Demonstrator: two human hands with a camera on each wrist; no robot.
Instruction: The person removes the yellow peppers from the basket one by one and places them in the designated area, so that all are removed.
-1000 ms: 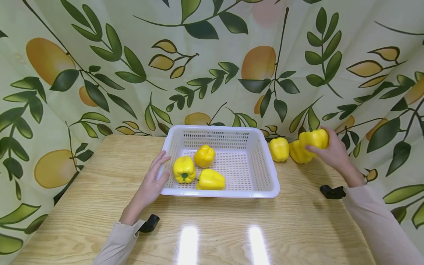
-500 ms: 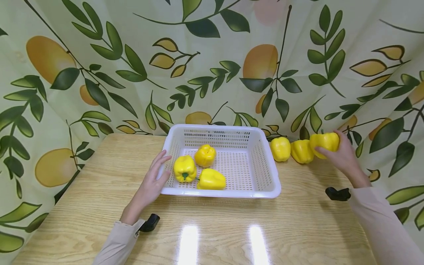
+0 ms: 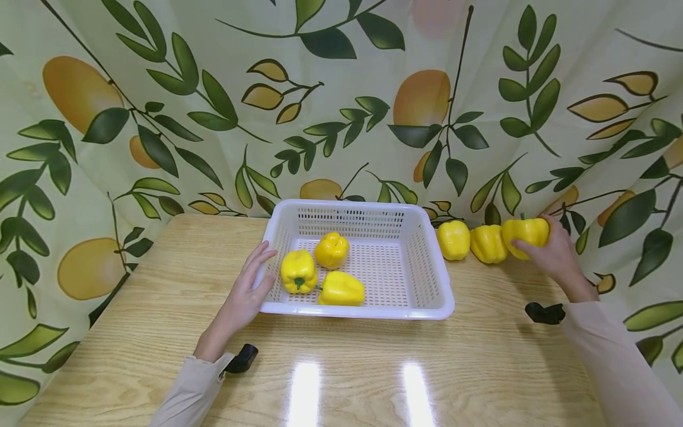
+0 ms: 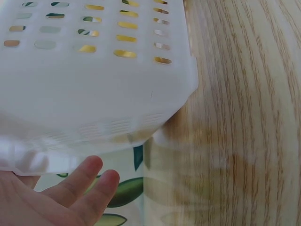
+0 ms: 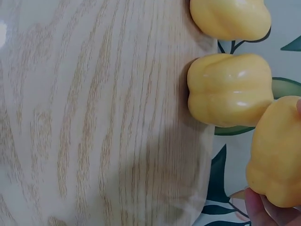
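In the head view, my right hand (image 3: 557,255) holds a yellow bell pepper (image 3: 525,234) between thumb and fingers at the right end of a row. Beside it are two other yellow bell peppers, a middle one (image 3: 488,244) and one nearest the basket (image 3: 453,240). The right wrist view shows the held pepper (image 5: 277,150) close by the middle pepper (image 5: 230,89). My left hand (image 3: 242,299) touches the left side of a white perforated basket (image 3: 357,311), fingers spread and fairly straight. Inside the basket lie three yellow peppers, one on its side (image 3: 341,289).
A light wood table (image 3: 341,362) carries everything. Directly behind it hangs a curtain (image 3: 341,89) printed with leaves and fruit. Black wrist devices sit at both cuffs, the left one (image 3: 242,359) and the right one (image 3: 544,313).
My right hand has moved right and slightly down with its pepper, from above the middle pepper to the row's right end. The left hand and basket stay in place.
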